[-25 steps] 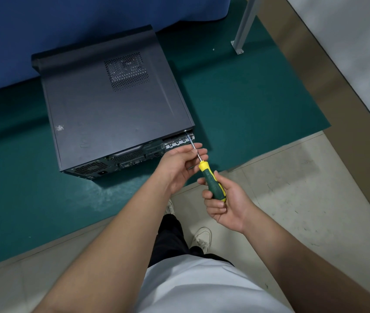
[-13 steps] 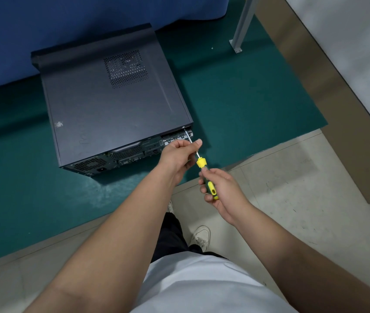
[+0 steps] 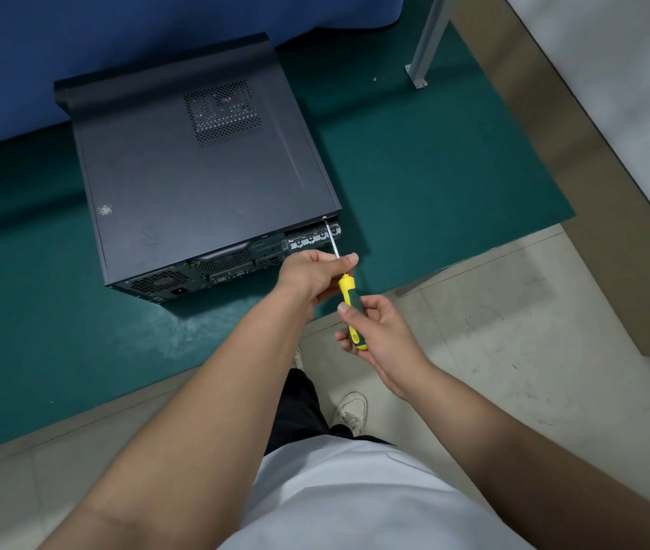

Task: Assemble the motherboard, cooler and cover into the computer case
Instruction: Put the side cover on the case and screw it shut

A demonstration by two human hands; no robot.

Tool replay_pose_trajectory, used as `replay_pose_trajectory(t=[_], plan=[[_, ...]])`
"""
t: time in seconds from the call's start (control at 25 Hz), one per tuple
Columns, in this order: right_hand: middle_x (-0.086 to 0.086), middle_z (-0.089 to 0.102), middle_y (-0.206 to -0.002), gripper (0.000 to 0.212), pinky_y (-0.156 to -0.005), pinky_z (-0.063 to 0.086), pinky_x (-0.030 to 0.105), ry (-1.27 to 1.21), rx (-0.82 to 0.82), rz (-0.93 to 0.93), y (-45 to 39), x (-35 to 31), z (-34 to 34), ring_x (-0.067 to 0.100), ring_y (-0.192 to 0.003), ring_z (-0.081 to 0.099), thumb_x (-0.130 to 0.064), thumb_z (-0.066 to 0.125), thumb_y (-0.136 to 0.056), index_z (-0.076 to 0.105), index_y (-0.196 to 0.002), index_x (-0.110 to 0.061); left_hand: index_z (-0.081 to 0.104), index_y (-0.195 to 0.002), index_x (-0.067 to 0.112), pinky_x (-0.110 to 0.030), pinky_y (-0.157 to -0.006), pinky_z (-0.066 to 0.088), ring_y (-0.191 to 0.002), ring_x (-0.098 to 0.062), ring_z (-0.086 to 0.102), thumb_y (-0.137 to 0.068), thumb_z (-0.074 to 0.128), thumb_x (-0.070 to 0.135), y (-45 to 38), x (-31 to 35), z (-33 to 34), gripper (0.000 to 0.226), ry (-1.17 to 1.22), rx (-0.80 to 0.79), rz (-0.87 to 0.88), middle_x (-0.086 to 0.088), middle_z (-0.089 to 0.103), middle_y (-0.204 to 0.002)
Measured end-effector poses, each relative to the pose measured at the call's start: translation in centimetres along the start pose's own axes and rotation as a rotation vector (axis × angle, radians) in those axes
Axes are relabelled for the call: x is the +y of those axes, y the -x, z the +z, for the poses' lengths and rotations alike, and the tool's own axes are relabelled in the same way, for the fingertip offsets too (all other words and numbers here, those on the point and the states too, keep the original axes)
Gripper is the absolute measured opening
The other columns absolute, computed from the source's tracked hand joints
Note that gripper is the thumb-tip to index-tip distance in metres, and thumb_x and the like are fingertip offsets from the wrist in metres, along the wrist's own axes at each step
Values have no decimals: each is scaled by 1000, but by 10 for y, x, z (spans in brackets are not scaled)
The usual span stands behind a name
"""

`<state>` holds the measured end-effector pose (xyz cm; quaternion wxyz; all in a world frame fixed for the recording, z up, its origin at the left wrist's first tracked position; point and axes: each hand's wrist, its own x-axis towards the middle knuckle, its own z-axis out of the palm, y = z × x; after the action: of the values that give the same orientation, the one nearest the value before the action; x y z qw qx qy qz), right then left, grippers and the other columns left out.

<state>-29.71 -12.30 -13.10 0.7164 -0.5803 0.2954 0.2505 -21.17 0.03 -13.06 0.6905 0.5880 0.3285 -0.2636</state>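
Observation:
A dark grey computer case (image 3: 196,192) lies flat on a green mat (image 3: 434,172), its cover with a perforated vent on top and its rear ports facing me. A screwdriver (image 3: 349,311) with a yellow and green handle points up at the case's rear right top corner, where its tip meets the cover's edge. My left hand (image 3: 315,275) pinches the metal shaft just above the handle. My right hand (image 3: 378,331) holds the handle between thumb and fingers. The motherboard and cooler are hidden inside the case.
A blue cloth (image 3: 77,41) hangs behind the case. A metal table leg (image 3: 426,41) stands bolted at the mat's far right. Pale floor tiles (image 3: 533,331) lie in front of the mat, a brown strip (image 3: 593,192) to the right. My shoe (image 3: 351,412) is below my hands.
My right hand has turned on the handle, from a full grip to a thumb-and-finger hold. The screwdriver's tip stays at the same corner; my left hand keeps pinching the shaft.

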Motion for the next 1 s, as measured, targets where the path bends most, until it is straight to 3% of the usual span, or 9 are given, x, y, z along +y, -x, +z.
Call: replay_pose_trajectory(t=[0.12,0.24,0.28,0.44,0.6,0.72,0.8,0.92,1.0], plan=[[6,65,-82,14,-64,57,28,-97,1,26,3,2,8,17,-70,66,-20,70,-96,66,-101,-7,49,-73,18,-32,-64,52,-63,-18,55,-83,86,18,-2,0,7,38,24,70,4,-4,61,-69],[1,60,-72,29,-44,40,20,-317,-62,229,1,-5,9,11,-55,53,-29,57,-99,75,-94,-6,66,-105,12,-42,-89,57,-87,-23,71,-98,68,14,5,2,-1,8,206,-142,12,-6,75,-100],[-1,56,-68,34,-41,35,20,-383,-92,279,-2,-9,5,10,-52,47,-31,53,-98,77,-94,-7,64,-119,10,-42,-91,59,-94,-25,74,-101,61,8,5,4,-4,18,270,-193,18,-7,76,-112],[1,55,-70,31,-38,32,19,-419,-141,321,-6,-16,-4,9,-48,42,-35,57,-96,67,-111,-10,55,-132,1,-38,-78,64,-98,-29,76,-101,50,-9,0,16,-6,33,321,-175,74,-17,71,-122],[7,62,-97,31,-54,52,26,55,118,-31,-4,-2,-1,13,-57,62,-32,76,-92,54,-105,-14,59,-124,-1,-39,-72,65,-86,-31,77,-95,59,-13,-3,18,-4,31,261,-71,66,-19,75,-107],[8,66,-95,26,-53,55,28,221,249,-182,-3,2,0,16,-61,71,-31,76,-93,58,-100,-13,61,-118,3,-36,-65,64,-81,-30,78,-88,71,-12,-4,19,-2,35,256,5,58,-18,76,-100],[6,68,-80,27,-46,46,24,94,207,-80,-1,-1,2,14,-56,64,-37,65,-99,66,-97,-10,61,-115,6,-33,-62,63,-74,-26,77,-84,77,-8,-6,19,2,38,254,43,74,-15,76,-95],[-2,56,-63,39,-38,31,17,-346,32,281,-4,-14,-2,7,-44,43,-42,53,-103,69,-95,-8,63,-116,12,-30,-59,60,-71,-20,76,-85,80,0,-5,17,5,38,246,73,85,-9,77,-92],[-1,55,-66,37,-36,29,17,-420,-40,305,-6,-17,-8,6,-43,40,-45,54,-103,68,-99,-11,65,-117,13,-31,-61,60,-78,-21,77,-90,76,4,-5,16,3,31,270,48,73,-8,77,-93]])
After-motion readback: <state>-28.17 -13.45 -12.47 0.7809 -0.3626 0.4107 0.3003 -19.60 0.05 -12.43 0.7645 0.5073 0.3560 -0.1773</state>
